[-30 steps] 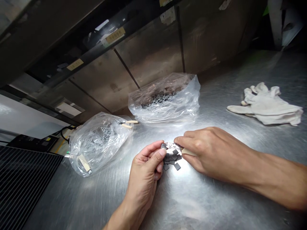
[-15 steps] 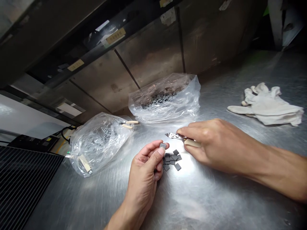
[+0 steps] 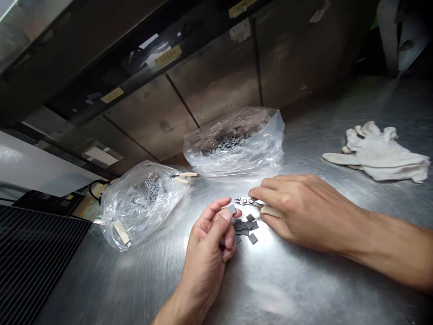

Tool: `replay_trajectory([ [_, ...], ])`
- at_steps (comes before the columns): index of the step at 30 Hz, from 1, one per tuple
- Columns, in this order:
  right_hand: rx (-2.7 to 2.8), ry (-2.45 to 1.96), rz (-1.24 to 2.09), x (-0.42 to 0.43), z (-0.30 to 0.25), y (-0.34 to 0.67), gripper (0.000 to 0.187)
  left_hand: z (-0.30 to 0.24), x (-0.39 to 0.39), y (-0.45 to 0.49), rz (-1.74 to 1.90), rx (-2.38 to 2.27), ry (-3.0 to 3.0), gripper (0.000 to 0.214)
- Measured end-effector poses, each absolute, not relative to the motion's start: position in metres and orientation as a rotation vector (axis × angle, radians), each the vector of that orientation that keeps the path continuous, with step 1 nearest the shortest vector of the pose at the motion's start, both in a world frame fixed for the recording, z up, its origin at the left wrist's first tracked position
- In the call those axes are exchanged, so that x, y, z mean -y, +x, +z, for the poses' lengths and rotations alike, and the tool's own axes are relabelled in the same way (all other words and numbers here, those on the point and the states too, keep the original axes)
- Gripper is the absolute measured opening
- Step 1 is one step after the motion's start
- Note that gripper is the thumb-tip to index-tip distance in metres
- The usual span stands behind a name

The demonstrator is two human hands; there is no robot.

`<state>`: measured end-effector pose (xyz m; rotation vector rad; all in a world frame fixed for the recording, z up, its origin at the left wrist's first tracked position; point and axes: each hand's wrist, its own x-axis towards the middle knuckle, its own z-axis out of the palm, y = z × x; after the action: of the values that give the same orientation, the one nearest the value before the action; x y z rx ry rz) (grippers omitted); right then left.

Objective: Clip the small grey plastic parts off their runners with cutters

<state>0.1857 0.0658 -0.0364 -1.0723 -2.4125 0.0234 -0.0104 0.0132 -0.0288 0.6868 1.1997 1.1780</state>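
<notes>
My left hand (image 3: 211,239) pinches a small grey square piece (image 3: 232,209) between thumb and fingertips. A darker bit shows under its curled fingers, too hidden to make out. My right hand (image 3: 301,210) is closed round the cream handles of small cutting pliers (image 3: 246,201). Their pointed jaws, slightly parted, face left and stand very near the held piece; I cannot tell if they touch it. Just below the pliers, several dark square pieces (image 3: 248,227) lie in a loose heap on the metal table (image 3: 270,289).
Behind the hands sits a clear plastic bag (image 3: 233,158) full of grey pieces. Another clear bag (image 3: 142,221) with pieces lies to the left, a second cream-handled tool (image 3: 186,175) at its edge. White gloves (image 3: 382,153) rest at the right. A black ribbed surface (image 3: 37,262) borders the left.
The piece in my left hand has tilted, and its fingers have curled a little. The pliers' jaws have parted slightly and come closer to the piece. The whole view has shifted slightly.
</notes>
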Motion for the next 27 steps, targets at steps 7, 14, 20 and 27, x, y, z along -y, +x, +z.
replay_trajectory([
  [7, 2.434, -1.047, 0.041, -0.0661, -0.0378, 0.1855, 0.004, -0.0295, -0.0134, -0.0096, 1.176, -1.15, 0.694, 0.021],
  [14, 2.455, -1.005, 0.083, -0.0659, -0.0381, 0.1846, 0.006, -0.0301, -0.0152, -0.0101, 1.171, -1.137, 0.64, 0.028],
  [20, 2.44, -1.008, 0.092, -0.0681, -0.0356, 0.1876, 0.006, -0.03, -0.0158, -0.01, 1.139, -1.137, 0.652, 0.026],
  [27, 2.436, -0.926, 0.057, -0.068, -0.0349, 0.1854, 0.011, -0.0297, -0.0129, -0.0126, 1.021, -1.234, 0.754, 0.033],
])
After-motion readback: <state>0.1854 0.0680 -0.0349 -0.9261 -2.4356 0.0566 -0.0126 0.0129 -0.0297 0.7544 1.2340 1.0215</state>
